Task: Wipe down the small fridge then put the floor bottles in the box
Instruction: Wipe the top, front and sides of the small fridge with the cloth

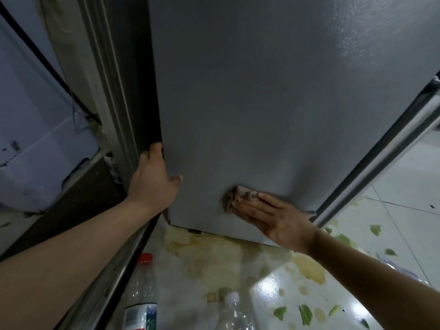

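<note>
The small grey fridge (pixel 262 103) fills the upper middle of the head view, seen from above. My left hand (pixel 152 184) grips its lower left edge, fingers hooked round the corner and thumb on the grey face. My right hand (pixel 273 215) lies flat with straight fingers, pressing a small brownish cloth (pixel 235 196) against the fridge face near its bottom. On the floor below stand a clear plastic bottle with a red cap (pixel 142 289) and a clear bottle with a white cap (pixel 234 313). No box is recognisable.
The glossy tiled floor (pixel 273 289) shows yellowish stains and scattered green vegetable scraps (pixel 306 314). A metal-edged dark panel (pixel 114 270) runs along the left beside a pale wall. A chrome strip (pixel 371 167) borders the fridge on the right.
</note>
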